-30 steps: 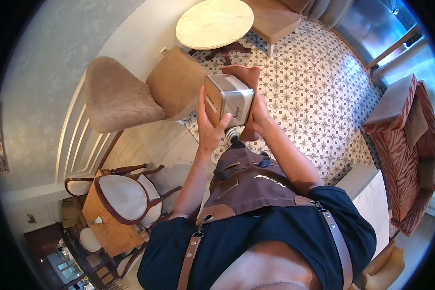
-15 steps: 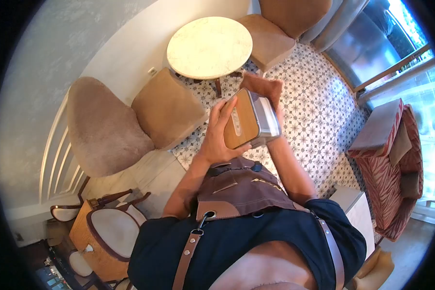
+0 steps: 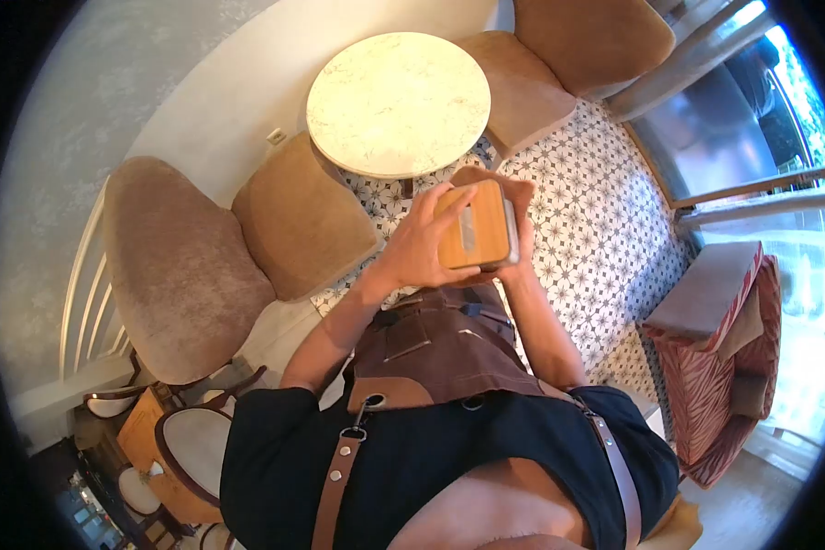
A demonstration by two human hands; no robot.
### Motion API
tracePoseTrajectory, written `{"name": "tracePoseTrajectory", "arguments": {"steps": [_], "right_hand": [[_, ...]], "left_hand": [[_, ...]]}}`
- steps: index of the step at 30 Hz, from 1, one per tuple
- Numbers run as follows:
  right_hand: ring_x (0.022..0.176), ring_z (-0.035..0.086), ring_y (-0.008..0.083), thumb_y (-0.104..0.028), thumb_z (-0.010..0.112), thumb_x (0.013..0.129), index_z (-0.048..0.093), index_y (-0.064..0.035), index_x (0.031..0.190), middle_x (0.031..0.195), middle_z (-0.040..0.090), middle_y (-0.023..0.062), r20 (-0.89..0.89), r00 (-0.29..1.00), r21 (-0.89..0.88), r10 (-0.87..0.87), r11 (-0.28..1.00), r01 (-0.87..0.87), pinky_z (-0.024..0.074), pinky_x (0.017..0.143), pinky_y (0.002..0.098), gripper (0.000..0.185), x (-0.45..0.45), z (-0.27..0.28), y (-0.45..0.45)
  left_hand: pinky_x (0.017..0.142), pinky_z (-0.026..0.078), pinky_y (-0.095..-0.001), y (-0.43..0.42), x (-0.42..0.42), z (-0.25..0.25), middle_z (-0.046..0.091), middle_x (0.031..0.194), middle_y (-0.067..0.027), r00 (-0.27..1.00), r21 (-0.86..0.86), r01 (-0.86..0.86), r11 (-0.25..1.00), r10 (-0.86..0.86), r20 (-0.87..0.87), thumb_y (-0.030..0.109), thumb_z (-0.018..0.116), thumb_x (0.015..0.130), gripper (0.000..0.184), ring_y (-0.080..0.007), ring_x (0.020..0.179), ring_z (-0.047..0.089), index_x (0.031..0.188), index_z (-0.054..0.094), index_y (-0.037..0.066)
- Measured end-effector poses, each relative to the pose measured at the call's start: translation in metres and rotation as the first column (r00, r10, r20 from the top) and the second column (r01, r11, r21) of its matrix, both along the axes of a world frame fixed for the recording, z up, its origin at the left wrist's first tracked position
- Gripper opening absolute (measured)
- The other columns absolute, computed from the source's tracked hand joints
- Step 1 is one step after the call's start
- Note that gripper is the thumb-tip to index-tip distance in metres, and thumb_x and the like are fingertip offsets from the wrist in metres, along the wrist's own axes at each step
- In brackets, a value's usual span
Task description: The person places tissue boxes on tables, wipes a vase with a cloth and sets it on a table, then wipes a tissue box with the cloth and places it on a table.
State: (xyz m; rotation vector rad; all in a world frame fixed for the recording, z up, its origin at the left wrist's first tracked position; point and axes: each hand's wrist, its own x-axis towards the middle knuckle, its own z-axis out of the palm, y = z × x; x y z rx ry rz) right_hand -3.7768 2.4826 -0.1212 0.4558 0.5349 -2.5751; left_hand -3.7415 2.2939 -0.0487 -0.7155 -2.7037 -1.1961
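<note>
In front of my apron, I hold a napkin dispenser [image 3: 490, 229] with a wooden face, a rounded edge and a pale slot. My left hand [image 3: 419, 246] grips it from the left, fingers over the top of the wooden face and thumb along the lower edge. A brown cloth [image 3: 513, 190] sticks up behind the dispenser's far side. On the right, my right hand [image 3: 520, 264] is closed around the cloth against the dispenser; most of its fingers are hidden behind the box.
Ahead stands a round marble-topped table [image 3: 399, 105], with a brown chair [image 3: 307, 215] to its left and another brown chair [image 3: 522, 87] to its right. A striped armchair [image 3: 715, 367] is at the right by the window. Wooden chairs and a table [image 3: 147, 440] stand lower left.
The dispenser has turned so its wooden face points more towards me, and its white side is now mostly out of sight. My view has moved nearer the round table.
</note>
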Motion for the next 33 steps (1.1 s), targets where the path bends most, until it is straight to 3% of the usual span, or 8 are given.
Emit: {"name": "tracePoseTrajectory", "arguments": {"steps": [5, 8, 13, 16, 20, 25, 28, 33], "right_hand": [[0.109, 0.062, 0.0299, -0.048, 0.035, 0.102, 0.044, -0.0070, 0.141, 0.128, 0.059, 0.0137, 0.128, 0.978, 0.003, 0.162, 0.987, -0.164, 0.0516, 0.093, 0.0481, 0.057, -0.059, -0.003, 0.008], [0.108, 0.063, 0.0289, -0.034, 0.042, 0.103, 0.045, -0.0025, 0.138, 0.124, 0.060, 0.0164, 0.146, 0.877, 0.259, 0.457, 0.838, -0.480, 0.0517, 0.094, 0.0420, 0.047, -0.098, -0.028, 0.038], [0.110, 0.061, 0.0304, -0.028, 0.046, 0.102, 0.045, -0.0006, 0.137, 0.129, 0.057, 0.0183, 0.174, 0.938, 0.220, 0.299, 0.917, -0.333, 0.0517, 0.093, 0.0422, 0.045, -0.136, -0.029, 0.051], [0.112, 0.060, 0.0309, -0.029, 0.045, 0.102, 0.046, -0.0018, 0.137, 0.131, 0.056, 0.0170, 0.245, 0.957, 0.272, 0.158, 0.936, -0.224, 0.0508, 0.094, 0.0440, 0.044, -0.146, -0.026, 0.047], [0.114, 0.059, 0.0323, -0.029, 0.042, 0.103, 0.046, -0.0022, 0.137, 0.132, 0.056, 0.0163, 0.268, 0.963, 0.308, -0.029, 0.950, -0.057, 0.0501, 0.095, 0.0442, 0.044, -0.132, -0.029, 0.043], [0.121, 0.055, 0.0354, -0.033, 0.034, 0.105, 0.042, -0.0049, 0.141, 0.138, 0.052, 0.0176, 0.300, 0.896, 0.323, -0.327, 0.919, 0.227, 0.0458, 0.104, 0.0511, 0.046, -0.090, -0.038, 0.034], [0.121, 0.055, 0.0349, -0.036, 0.040, 0.103, 0.044, -0.0047, 0.140, 0.138, 0.052, 0.0161, 0.353, 0.814, 0.352, -0.462, 0.871, 0.342, 0.0450, 0.103, 0.0511, 0.048, -0.057, -0.040, 0.021], [0.117, 0.058, 0.0343, -0.034, 0.044, 0.102, 0.049, -0.0037, 0.134, 0.132, 0.056, 0.0164, 0.313, 0.708, 0.311, -0.633, 0.773, 0.553, 0.0459, 0.102, 0.0496, 0.045, -0.021, -0.033, -0.012]], "left_hand": [[0.107, 0.038, -0.0508, -0.009, -0.087, -0.040, 0.031, 0.145, -0.0242, 0.969, -0.164, -0.221, 0.961, 0.236, 0.078, 0.046, 0.082, 0.068, 0.106, -0.0425, 0.133, 0.036, 0.154, 0.025, 0.019], [0.107, 0.038, -0.0511, -0.023, -0.140, -0.067, 0.031, 0.145, -0.0240, 0.888, -0.253, -0.388, 0.886, 0.433, 0.153, 0.046, 0.082, 0.068, 0.108, -0.0419, 0.133, 0.035, 0.154, 0.024, 0.019], [0.102, 0.042, -0.0562, -0.070, -0.204, -0.162, 0.028, 0.143, -0.0254, 0.726, -0.278, -0.541, 0.794, 0.608, 0.322, 0.048, 0.083, 0.066, 0.108, -0.0453, 0.132, 0.033, 0.152, 0.024, 0.020], [0.103, 0.041, -0.0558, -0.095, -0.244, -0.189, 0.027, 0.143, -0.0247, 0.718, -0.398, -0.525, 0.752, 0.643, 0.268, 0.046, 0.083, 0.067, 0.109, -0.0452, 0.133, 0.030, 0.152, 0.021, 0.020], [0.102, 0.045, -0.0498, -0.128, -0.305, -0.211, 0.030, 0.138, -0.0200, 0.766, -0.438, -0.501, 0.747, 0.618, 0.179, 0.043, 0.082, 0.070, 0.107, -0.0383, 0.130, 0.032, 0.152, 0.019, 0.013], [0.102, 0.046, -0.0497, -0.162, -0.376, -0.248, 0.026, 0.144, -0.0220, 0.816, -0.448, -0.437, 0.780, 0.553, 0.167, 0.042, 0.085, 0.067, 0.119, -0.0407, 0.133, 0.029, 0.154, 0.010, 0.012], [0.103, 0.044, -0.0508, -0.171, -0.397, -0.264, 0.028, 0.144, -0.0234, 0.830, -0.420, -0.414, 0.807, 0.524, 0.189, 0.042, 0.086, 0.066, 0.118, -0.0412, 0.133, 0.030, 0.153, 0.011, 0.011], [0.110, 0.033, -0.0470, -0.184, -0.415, -0.333, 0.044, 0.135, -0.0196, 0.909, -0.226, -0.417, 0.880, 0.405, -0.097, 0.036, 0.088, 0.061, 0.107, -0.0380, 0.126, 0.039, 0.143, 0.031, 0.000]]}}
